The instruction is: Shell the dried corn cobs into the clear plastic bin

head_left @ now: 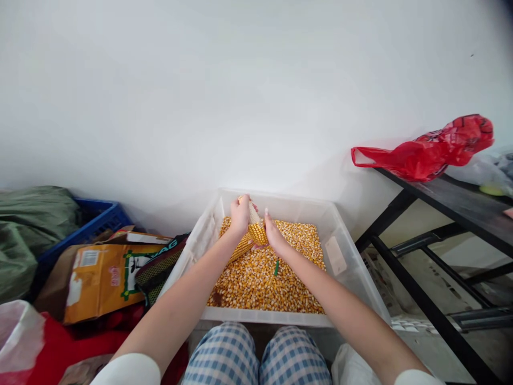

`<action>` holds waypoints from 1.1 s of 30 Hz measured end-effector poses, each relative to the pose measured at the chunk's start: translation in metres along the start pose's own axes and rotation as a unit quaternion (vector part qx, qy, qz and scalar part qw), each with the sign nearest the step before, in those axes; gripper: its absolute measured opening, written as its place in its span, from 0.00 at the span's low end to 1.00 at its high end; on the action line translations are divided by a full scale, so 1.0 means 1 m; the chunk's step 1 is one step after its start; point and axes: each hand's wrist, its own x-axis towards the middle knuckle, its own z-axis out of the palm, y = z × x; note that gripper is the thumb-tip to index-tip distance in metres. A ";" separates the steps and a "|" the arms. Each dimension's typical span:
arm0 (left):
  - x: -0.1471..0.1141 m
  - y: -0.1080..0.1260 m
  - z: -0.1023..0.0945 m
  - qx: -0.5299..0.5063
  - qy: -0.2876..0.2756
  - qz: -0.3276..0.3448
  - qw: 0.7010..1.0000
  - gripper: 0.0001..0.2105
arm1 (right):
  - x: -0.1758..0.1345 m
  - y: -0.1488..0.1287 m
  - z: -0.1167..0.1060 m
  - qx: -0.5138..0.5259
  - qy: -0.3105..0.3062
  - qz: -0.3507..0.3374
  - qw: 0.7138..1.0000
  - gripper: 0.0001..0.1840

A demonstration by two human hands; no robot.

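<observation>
Both my hands are closed around one corn cob [257,231], held above a bed of loose kernels. Its upper part is bare and pale, while yellow kernels still cover the lower part. My left hand [240,215] grips the bare upper end. Around the kernel-covered end is my right hand [273,234], with its thumb pointing up along the cob. Another corn cob [240,249] with yellow kernels lies just below my left hand, partly hidden by my forearm. Loose corn kernels [272,289] fill the bottom of a translucent plastic bin [352,256].
A small green object [276,267] lies on the kernels. Left of the bin are an orange cardboard box [102,280], a mesh bag [160,267] and a blue crate [108,216]. To the right stands a black-framed table [460,206] with a red plastic bag [433,152]. A white wall rises behind.
</observation>
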 end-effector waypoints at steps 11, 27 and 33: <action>0.011 0.001 -0.007 -0.046 0.061 -0.034 0.996 0.09 | -0.002 0.006 -0.002 -0.164 0.027 -0.113 0.980 0.34; 0.029 0.000 -0.019 -0.064 0.103 -0.048 0.991 0.09 | -0.004 -0.003 -0.004 0.010 -0.044 -0.073 0.996 0.24; 0.024 0.000 -0.016 -0.044 0.082 0.005 0.996 0.07 | 0.004 0.020 0.010 -0.063 0.032 -0.085 0.994 0.27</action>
